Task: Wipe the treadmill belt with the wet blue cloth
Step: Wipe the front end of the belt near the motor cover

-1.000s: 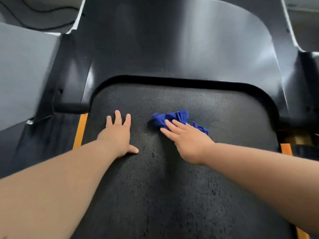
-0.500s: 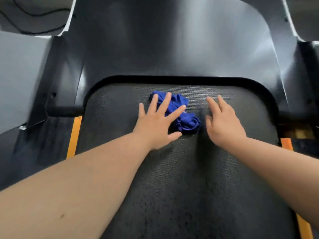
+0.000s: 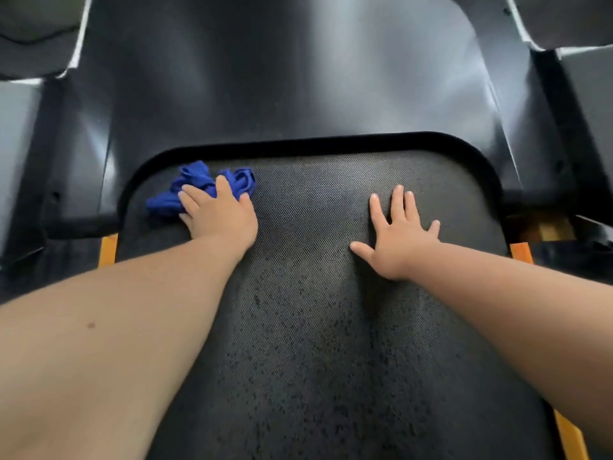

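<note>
Two hands are resting on the pebbled belt: left hand pressing crumpled blue cloth under close-set fingers, right hand flat, fingers splayed.

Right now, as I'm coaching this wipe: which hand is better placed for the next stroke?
Left. The left hand presses the blue cloth on the belt, at its far-left corner; the right hand lies flat on bare belt, apart from the cloth.

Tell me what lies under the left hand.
The left hand presses the bunched blue cloth against the treadmill belt. Cloth edges show beyond the hand; its middle and the belt beneath are covered.
</note>
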Demonstrator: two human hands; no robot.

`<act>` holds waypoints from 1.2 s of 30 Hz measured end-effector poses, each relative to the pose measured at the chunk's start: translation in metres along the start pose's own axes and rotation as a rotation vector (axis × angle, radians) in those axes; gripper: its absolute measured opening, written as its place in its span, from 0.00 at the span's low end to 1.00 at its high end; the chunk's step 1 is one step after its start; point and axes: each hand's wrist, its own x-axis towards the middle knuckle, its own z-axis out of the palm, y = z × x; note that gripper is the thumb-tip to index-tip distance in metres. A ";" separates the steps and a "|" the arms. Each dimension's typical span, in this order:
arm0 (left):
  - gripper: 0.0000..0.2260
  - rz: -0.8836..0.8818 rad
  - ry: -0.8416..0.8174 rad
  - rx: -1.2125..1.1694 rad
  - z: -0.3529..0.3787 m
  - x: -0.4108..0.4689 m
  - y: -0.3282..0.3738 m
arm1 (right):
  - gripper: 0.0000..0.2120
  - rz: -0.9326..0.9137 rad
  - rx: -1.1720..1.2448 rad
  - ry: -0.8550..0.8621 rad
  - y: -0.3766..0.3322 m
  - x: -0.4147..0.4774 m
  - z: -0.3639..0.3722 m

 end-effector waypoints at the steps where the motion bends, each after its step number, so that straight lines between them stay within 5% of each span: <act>1: 0.24 0.126 0.016 0.012 0.005 -0.006 0.014 | 0.42 -0.002 0.005 -0.003 0.001 0.000 0.001; 4: 0.23 0.795 -0.017 0.111 0.012 -0.020 0.045 | 0.42 -0.004 0.008 0.022 0.003 -0.003 0.005; 6: 0.22 1.039 -0.034 0.259 0.011 -0.007 0.045 | 0.41 -0.007 0.003 0.054 0.005 -0.002 0.008; 10: 0.24 0.530 0.155 0.168 0.008 0.023 0.005 | 0.42 -0.044 -0.013 0.059 0.008 0.002 0.007; 14: 0.25 0.050 0.035 0.010 0.001 0.021 0.026 | 0.43 -0.069 -0.020 0.046 0.012 0.006 0.003; 16: 0.24 0.169 0.045 0.037 0.002 0.015 0.054 | 0.43 -0.072 -0.029 0.043 0.013 0.007 0.002; 19: 0.25 0.817 -0.017 0.084 0.009 -0.005 0.079 | 0.44 -0.069 -0.063 0.053 0.015 0.007 0.001; 21: 0.26 1.021 -0.119 0.181 0.010 -0.012 0.076 | 0.45 -0.061 -0.078 0.050 0.016 0.008 -0.001; 23: 0.27 0.985 -0.071 0.259 0.008 0.001 0.057 | 0.45 -0.065 -0.083 0.034 0.016 0.008 -0.003; 26: 0.24 0.635 0.054 0.233 -0.004 0.031 0.016 | 0.46 -0.064 -0.080 0.000 0.015 0.008 -0.007; 31: 0.26 0.143 -0.108 0.096 -0.023 0.029 0.029 | 0.47 -0.051 -0.073 -0.044 0.011 0.009 -0.013; 33: 0.25 0.263 -0.116 -0.004 -0.021 0.018 0.054 | 0.47 -0.051 -0.066 -0.062 0.010 0.010 -0.015; 36: 0.27 0.741 -0.294 -0.026 -0.013 -0.006 0.075 | 0.48 -0.056 -0.059 -0.077 0.013 0.010 -0.017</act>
